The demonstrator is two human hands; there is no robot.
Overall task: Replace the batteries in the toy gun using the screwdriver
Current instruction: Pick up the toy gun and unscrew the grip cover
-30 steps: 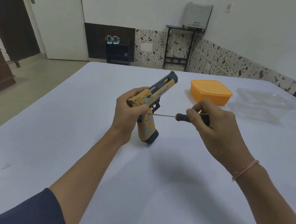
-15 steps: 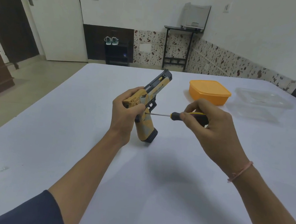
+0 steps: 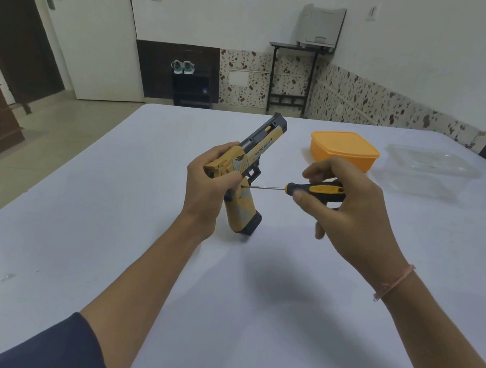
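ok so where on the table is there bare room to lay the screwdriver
Widest bare table: left of the left hand and toy gun, to the edge. Also free: near middle, this side of the gun, and right of the right hand, nearer than the clear tray. Crowded: far right, orange box beside tray.

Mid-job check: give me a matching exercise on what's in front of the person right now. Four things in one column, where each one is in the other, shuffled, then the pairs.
Things
1. toy gun
2. screwdriver
3. orange box
4. clear tub

Places
A. gripped in the right hand, tip against the gun's grip
B. farthest right on the table
C. gripped in the left hand, butt down
D. on the table between the gun and the clear tub

Pairs: 1-C, 2-A, 3-D, 4-B
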